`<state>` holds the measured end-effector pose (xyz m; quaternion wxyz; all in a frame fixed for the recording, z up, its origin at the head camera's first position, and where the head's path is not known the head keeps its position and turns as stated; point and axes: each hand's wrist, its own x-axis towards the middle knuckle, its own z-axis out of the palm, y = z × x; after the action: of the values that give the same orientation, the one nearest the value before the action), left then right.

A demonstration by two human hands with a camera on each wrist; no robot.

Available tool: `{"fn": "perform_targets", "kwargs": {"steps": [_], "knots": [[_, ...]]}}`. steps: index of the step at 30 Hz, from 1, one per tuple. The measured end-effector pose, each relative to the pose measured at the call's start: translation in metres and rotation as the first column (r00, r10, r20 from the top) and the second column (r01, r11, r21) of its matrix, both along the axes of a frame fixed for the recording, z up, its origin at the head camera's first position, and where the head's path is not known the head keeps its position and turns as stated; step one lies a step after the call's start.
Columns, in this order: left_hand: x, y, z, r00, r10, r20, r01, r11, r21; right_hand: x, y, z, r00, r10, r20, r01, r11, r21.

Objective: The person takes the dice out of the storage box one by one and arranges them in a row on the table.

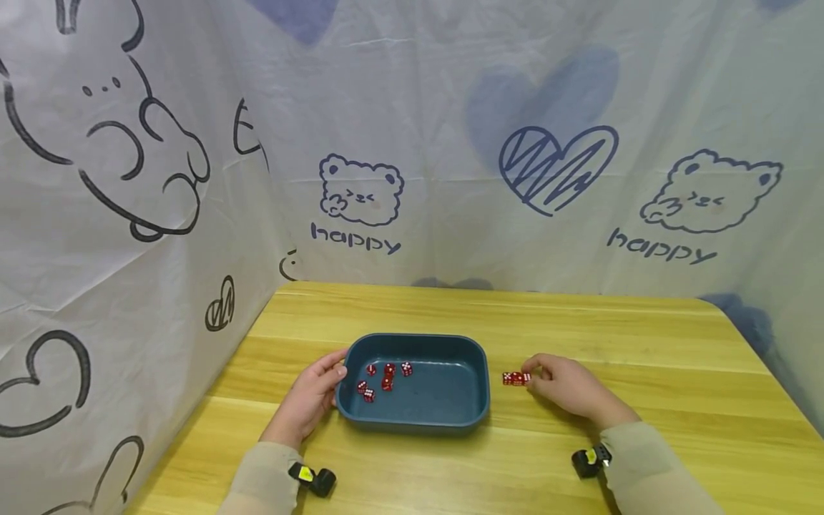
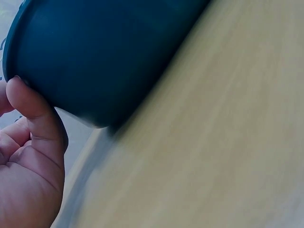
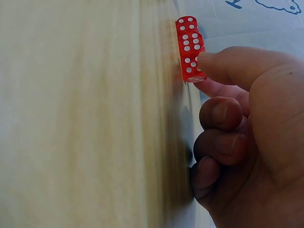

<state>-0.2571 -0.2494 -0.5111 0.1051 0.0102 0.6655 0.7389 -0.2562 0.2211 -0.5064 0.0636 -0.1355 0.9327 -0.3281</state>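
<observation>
A dark blue tray (image 1: 418,338) lies on the wooden table (image 1: 592,322) with several red dice (image 1: 386,379) loose in its left half. My left hand (image 1: 336,379) holds the tray's left end; in the left wrist view a fingertip (image 2: 23,90) presses on the tray's outer wall (image 2: 104,52). To the right of the tray, a short row of red dice (image 1: 515,378) lies on the table. My right hand (image 1: 531,377) pinches the near end of that row (image 3: 190,47) between thumb (image 3: 223,64) and forefinger, its other fingers curled under.
White cloth with bear and heart prints (image 1: 515,164) hangs behind and to the left of the table. The table's right edge (image 1: 766,357) lies well to the right of my right hand. A small black device (image 1: 314,478) sits at each wrist.
</observation>
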Motion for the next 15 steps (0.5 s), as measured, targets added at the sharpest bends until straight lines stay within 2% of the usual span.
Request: {"fn": "perform_targets", "kwargs": {"steps": [7, 15], "knots": [[-0.0009, 0.0006, -0.0009, 1.000, 0.001, -0.002, -0.001, 1.000, -0.001, 0.0000, -0.0009, 0.0016, 0.999, -0.037, 0.029, 0.038, 0.999, -0.018], [-0.0010, 0.0008, -0.0019, 1.000, 0.010, -0.011, -0.010, 1.000, -0.006, 0.0012, -0.0018, 0.0049, 0.999, -0.031, 0.032, 0.033, 0.997, -0.066]]}}
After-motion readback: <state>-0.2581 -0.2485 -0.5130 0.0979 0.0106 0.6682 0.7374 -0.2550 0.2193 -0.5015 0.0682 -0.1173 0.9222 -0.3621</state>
